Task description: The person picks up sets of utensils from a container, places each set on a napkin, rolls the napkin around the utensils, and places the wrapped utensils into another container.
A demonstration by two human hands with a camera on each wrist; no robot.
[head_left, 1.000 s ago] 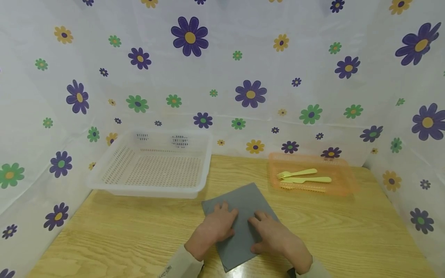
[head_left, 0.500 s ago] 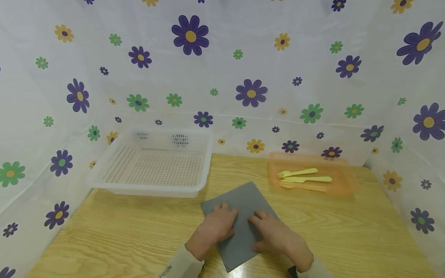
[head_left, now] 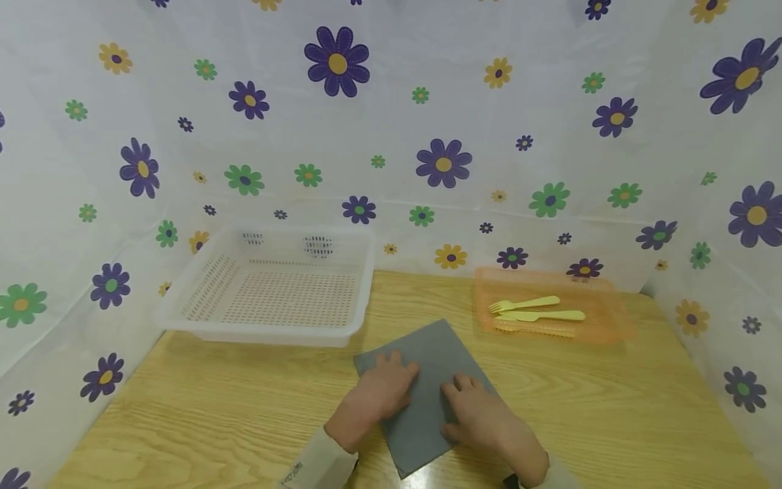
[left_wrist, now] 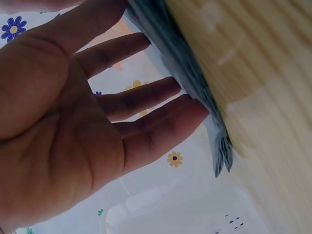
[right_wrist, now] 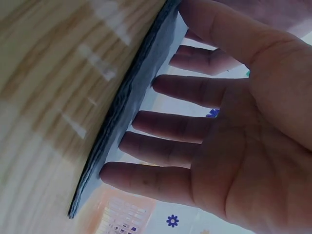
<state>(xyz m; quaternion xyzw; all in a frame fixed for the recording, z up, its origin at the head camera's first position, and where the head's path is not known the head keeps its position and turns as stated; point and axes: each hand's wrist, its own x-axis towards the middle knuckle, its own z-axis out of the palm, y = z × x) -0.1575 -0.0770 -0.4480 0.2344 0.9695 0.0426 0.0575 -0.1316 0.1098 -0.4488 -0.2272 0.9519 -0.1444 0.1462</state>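
A flat grey folded sheet (head_left: 435, 353) with several thin layers along its edge lies askew on the wooden table, in front of the person. The left hand (head_left: 380, 392) rests its fingertips on the sheet's left part; the left wrist view has the fingers spread and nearly straight against the grey surface (left_wrist: 187, 68). On the right part, the right hand (head_left: 482, 414) touches the top with spread fingertips, its thumb toward the near edge. In the right wrist view the stacked layers (right_wrist: 129, 92) show beneath those fingertips. The palms stay raised off the sheet.
A white perforated basket (head_left: 360, 299) stands at the back left. An orange tray (head_left: 601, 326) at the back right holds a yellow fork (head_left: 531, 303), a yellow knife (head_left: 550, 316) and another yellow piece under them. A flowered curtain (head_left: 391, 115) encloses the table (head_left: 214, 407).
The right hand has shifted very slightly to the right on the grey sheet. The left hand, the basket and the tray look the same.
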